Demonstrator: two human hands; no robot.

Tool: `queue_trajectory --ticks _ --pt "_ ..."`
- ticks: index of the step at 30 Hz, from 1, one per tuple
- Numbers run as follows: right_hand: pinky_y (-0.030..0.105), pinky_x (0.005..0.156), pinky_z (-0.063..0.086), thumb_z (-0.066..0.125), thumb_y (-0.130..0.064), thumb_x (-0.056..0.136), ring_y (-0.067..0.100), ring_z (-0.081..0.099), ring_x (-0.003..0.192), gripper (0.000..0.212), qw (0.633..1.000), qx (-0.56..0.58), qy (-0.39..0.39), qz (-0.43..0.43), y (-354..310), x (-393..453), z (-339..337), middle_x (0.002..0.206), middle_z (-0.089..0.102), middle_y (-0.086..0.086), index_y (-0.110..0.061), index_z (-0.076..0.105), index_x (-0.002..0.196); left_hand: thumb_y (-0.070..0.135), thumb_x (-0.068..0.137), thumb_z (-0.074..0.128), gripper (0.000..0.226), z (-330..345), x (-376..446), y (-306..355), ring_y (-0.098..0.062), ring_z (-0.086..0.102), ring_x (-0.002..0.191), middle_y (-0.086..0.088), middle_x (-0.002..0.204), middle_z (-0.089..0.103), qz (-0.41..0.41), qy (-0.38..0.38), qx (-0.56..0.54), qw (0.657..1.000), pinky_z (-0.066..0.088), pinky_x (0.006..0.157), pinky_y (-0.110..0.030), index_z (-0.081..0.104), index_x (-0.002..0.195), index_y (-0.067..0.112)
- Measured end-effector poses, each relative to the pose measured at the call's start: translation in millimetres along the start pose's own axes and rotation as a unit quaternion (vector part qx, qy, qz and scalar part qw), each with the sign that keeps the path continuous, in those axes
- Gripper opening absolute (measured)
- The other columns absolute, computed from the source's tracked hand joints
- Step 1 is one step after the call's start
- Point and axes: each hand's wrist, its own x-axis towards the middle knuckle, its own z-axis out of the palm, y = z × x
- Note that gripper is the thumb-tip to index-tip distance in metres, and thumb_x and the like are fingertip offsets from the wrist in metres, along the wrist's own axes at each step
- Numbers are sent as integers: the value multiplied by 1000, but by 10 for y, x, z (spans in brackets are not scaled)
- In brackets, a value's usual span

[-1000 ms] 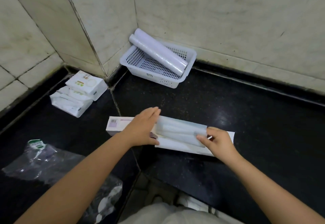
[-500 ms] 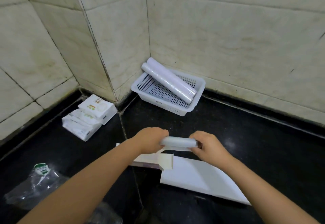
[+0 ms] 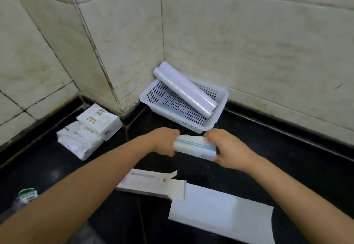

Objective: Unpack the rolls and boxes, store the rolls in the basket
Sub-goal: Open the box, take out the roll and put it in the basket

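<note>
Both hands hold a pale roll (image 3: 195, 146) with a blue stripe, level above the black floor. My left hand (image 3: 165, 141) grips its left end and my right hand (image 3: 228, 148) grips its right end. Just beyond it, a white perforated basket (image 3: 220, 109) sits in the wall corner with two white rolls (image 3: 185, 88) lying diagonally across it, their far ends resting on the rim. Below my hands lies the opened long carton (image 3: 151, 183) with its end flap up, and a white sheet (image 3: 220, 217) spread to its right.
White tissue packs and a small box (image 3: 90, 129) are stacked on the floor at the left wall. Crumpled clear plastic wrap with a green label (image 3: 28, 196) lies at the lower left. Tiled walls close in the corner behind the basket.
The roll has come out of the carton and risen off the floor toward the basket, held in both hands. The empty carton and white sheet stay behind on the floor.
</note>
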Motion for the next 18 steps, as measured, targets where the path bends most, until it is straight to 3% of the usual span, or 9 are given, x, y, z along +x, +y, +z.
queue_trajectory --ticks 4,6,8,10,13,16,18 --pt "33 101 35 75 -41 66 25 40 121 101 983 9 -168 73 120 107 127 138 37 6 -15 15 142 20 79 64 36 46 126 80 -23 55 101 -9 112 59 -12 114 106 988 50 82 -36 48 110 12" --pt "35 108 30 74 -49 64 24 36 126 112 967 54 -228 96 155 187 141 141 34 4 -18 4 146 21 78 64 36 101 192 135 -23 51 102 -8 112 56 -10 145 116 983 48 80 -34 47 109 13" --pt "34 102 35 71 -48 66 23 46 117 93 976 33 -177 126 186 281 182 129 47 4 -16 24 139 22 79 63 35 131 257 161 -22 49 102 -7 112 55 -17 169 80 982 43 74 -30 46 107 13" --pt "33 89 44 66 -34 73 23 55 105 55 987 -13 -90 136 191 399 215 118 57 3 -17 43 120 24 80 62 34 130 318 133 -21 47 103 -6 113 53 -20 190 56 980 38 72 -28 45 107 12" --pt "34 73 50 55 -17 80 24 61 95 26 986 -24 -56 157 207 578 219 108 62 6 -15 48 105 24 80 62 41 37 432 -37 -21 45 109 -6 118 48 13 178 35 983 34 74 -24 43 115 10" --pt "30 59 42 53 -13 81 23 61 88 15 982 -49 -19 180 376 714 169 102 63 6 -16 46 94 35 79 68 79 -248 604 -369 -19 34 129 -2 142 34 55 49 -25 997 32 103 -25 25 141 12" --pt "28 58 40 53 -18 81 24 61 87 21 976 -57 10 210 546 798 147 101 63 6 -14 47 101 45 83 61 86 -480 834 -596 -19 25 139 -1 152 24 45 -32 -74 996 22 118 -35 14 148 16"
